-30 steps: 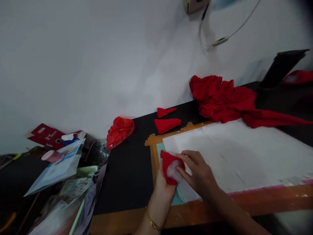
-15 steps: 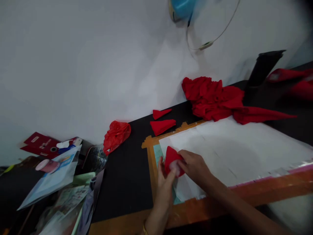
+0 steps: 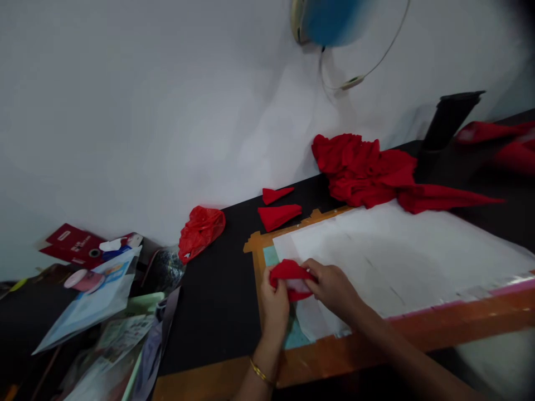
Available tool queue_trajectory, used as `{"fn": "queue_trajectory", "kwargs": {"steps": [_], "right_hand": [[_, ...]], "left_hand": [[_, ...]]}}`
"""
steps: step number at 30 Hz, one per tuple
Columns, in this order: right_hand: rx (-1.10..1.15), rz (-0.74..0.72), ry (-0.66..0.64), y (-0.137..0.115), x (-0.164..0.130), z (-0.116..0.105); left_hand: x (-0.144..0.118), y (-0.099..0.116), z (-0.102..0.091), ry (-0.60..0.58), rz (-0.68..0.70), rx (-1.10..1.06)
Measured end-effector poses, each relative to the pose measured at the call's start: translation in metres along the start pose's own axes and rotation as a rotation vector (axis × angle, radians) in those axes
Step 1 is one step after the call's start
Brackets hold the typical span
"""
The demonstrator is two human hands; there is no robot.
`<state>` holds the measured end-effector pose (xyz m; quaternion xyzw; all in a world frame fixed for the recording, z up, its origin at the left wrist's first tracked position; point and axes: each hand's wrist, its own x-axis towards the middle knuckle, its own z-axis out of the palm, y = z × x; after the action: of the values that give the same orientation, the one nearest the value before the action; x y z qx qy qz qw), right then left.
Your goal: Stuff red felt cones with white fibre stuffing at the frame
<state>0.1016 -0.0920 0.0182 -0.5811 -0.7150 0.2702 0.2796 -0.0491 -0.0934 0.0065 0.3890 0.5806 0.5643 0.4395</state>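
A small red fabric piece point(image 3: 288, 269) with a whitish inner side is held between both hands, above the left end of the white sheet point(image 3: 376, 250). My left hand point(image 3: 276, 301) is closed on its left edge, thumb over the pale inside. My right hand point(image 3: 332, 287) pinches the right edge between thumb and fingers. Two folded red cloth pieces, a larger one point(image 3: 279, 216) and a smaller one point(image 3: 276, 195), lie on the black tabletop point(image 3: 221, 301) beyond my hands.
A heap of red fabric point(image 3: 359, 167) lies at the back, beside a black container point(image 3: 451, 120). A crumpled red plastic bag point(image 3: 201, 231) rests near the wall. To the left are a pink spool point(image 3: 84, 281), a red box point(image 3: 72, 245) and a green tray point(image 3: 144, 303). Brown tape point(image 3: 257, 242) borders the sheet.
The red fabric piece has gone from a pointed, upright shape to a wider, flatter one, its pale inside facing up. My left hand has shifted slightly left and now grips its edge.
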Motion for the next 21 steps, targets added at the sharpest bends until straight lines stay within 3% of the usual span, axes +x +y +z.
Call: {"fn": "queue_trajectory", "kwargs": {"steps": [4,8,16,21], "right_hand": [[0.255,0.011,-0.013,-0.003,-0.001,0.007],[0.396,0.042,-0.027,-0.003,0.0,0.012],[0.051,0.174,0.073,0.011,0.007,0.016],[0.276,0.039,0.021,0.01,0.002,0.015]], "left_hand": [[-0.007,0.003,0.006,-0.022,-0.08,-0.213],[-0.013,0.006,0.008,-0.058,-0.069,-0.24],[0.003,-0.012,-0.003,-0.083,-0.023,-0.057],[-0.001,-0.011,-0.001,-0.072,0.004,0.048]]}}
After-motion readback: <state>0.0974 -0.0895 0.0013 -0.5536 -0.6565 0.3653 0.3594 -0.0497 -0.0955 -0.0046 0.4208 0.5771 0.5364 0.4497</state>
